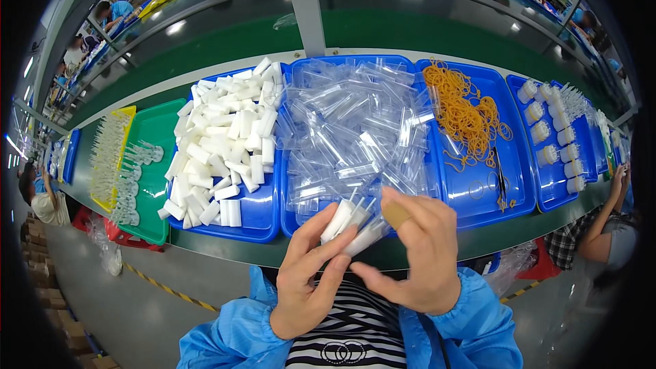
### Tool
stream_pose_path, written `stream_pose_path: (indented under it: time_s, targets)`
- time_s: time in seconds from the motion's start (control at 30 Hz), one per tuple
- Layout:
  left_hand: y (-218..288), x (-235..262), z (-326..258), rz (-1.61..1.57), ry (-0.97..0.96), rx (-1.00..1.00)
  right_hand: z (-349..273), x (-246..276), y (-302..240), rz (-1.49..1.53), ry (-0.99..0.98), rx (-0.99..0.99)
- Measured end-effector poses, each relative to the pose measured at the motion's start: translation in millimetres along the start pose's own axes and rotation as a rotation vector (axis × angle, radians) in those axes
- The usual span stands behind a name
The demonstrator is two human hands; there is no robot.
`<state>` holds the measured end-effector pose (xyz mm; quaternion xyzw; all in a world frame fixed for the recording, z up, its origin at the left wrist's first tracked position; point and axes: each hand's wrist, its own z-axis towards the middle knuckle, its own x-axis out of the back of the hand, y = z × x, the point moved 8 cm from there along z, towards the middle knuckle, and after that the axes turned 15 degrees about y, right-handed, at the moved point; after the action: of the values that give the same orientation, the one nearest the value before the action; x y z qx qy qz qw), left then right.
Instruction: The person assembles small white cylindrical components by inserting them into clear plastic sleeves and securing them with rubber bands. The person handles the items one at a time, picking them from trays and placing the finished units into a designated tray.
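Note:
In front of my body, my left hand [311,277] is closed around a small bundle of white blocks [339,220] and clear plastic sleeves [361,215]. Thin pale rods or sleeve edges stick up from it; which they are I cannot tell. Close on the bundle's right side, my right hand [424,253] has its thumb and index finger spread apart, and a tan wrap circles one finger. Beyond my hands lies a blue tray [290,215] heaped with clear plastic sleeves. Left of it, white blocks [225,130] fill another blue tray [256,232].
Tangled yellow-brown rubber bands [465,116] and dark tweezers [501,171] lie in a blue tray [471,215] to the right. Farther right, a blue tray [557,201] holds white capped parts [547,156]. Green [160,164] and yellow trays [130,116] with clear parts stand left. Co-workers sit at both sides.

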<state>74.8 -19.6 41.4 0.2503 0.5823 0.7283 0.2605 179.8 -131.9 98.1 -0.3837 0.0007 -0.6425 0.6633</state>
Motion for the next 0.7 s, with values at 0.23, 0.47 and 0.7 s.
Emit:
stream_pose_path:
  time_s: [0.23,0.47,0.7]
  targets:
    - [2.3,-11.6,-8.3,-0.03,-0.128,0.006,-8.6,-14.7,-2.3,-0.143,-0.005,0.052]
    - [1.1,-10.8,-5.7,-0.321,-0.081,0.083,-13.3,-4.6,-9.9,-0.104,0.113,0.147]
    - [-14.5,-9.8,-4.6,-0.489,-0.094,0.296,-18.4,-8.1,3.8,0.088,0.035,0.069]
